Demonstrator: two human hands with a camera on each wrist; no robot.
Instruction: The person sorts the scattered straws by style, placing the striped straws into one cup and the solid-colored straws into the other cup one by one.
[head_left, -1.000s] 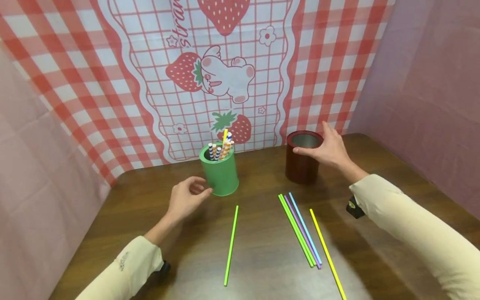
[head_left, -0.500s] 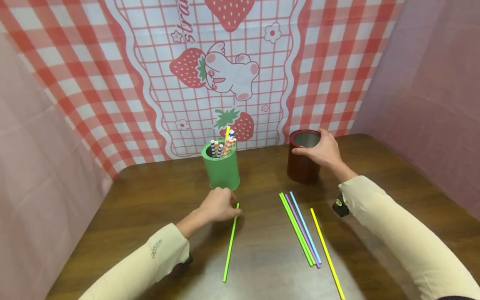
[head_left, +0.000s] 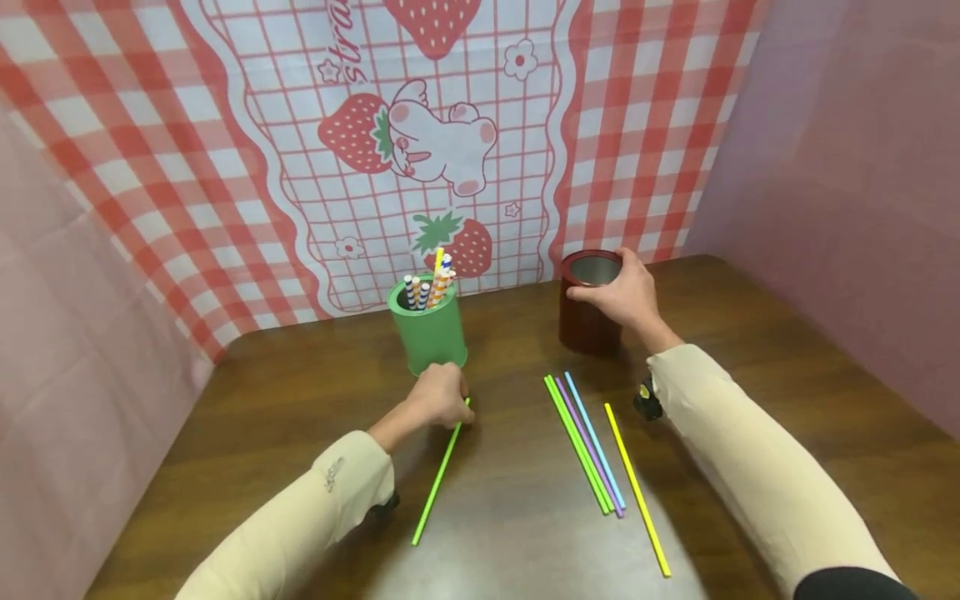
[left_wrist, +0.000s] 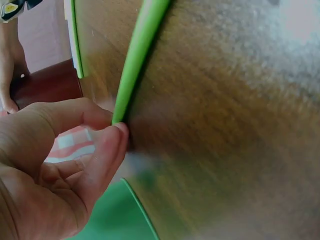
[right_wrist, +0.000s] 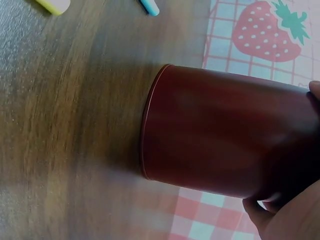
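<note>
In the head view my left hand [head_left: 437, 395] pinches the far end of a single green straw [head_left: 437, 483]. Thumb and fingertips meet on that straw's tip [left_wrist: 120, 107] in the left wrist view, and its near end slants toward me over the table. Just behind this hand stands a green can [head_left: 437, 340] with striped straws [head_left: 424, 293] and a yellow one poking out. At the back right, my right hand [head_left: 628, 293] grips an upright dark red can [head_left: 588, 323] near its rim, thumb in front and fingers round the far side. That can's wall [right_wrist: 215, 130] fills the right wrist view.
Two green straws [head_left: 577, 446], a purple straw [head_left: 588, 447] and a blue straw [head_left: 595, 442] lie side by side right of centre on the wooden table [head_left: 510, 517]. A yellow straw [head_left: 636, 487] lies further right. A checked strawberry cloth [head_left: 517, 125] hangs behind.
My left hand has moved from beside the green can to the green straw and pinched its end; the straw has swung slightly. My right hand has closed onto the red can's rim.
</note>
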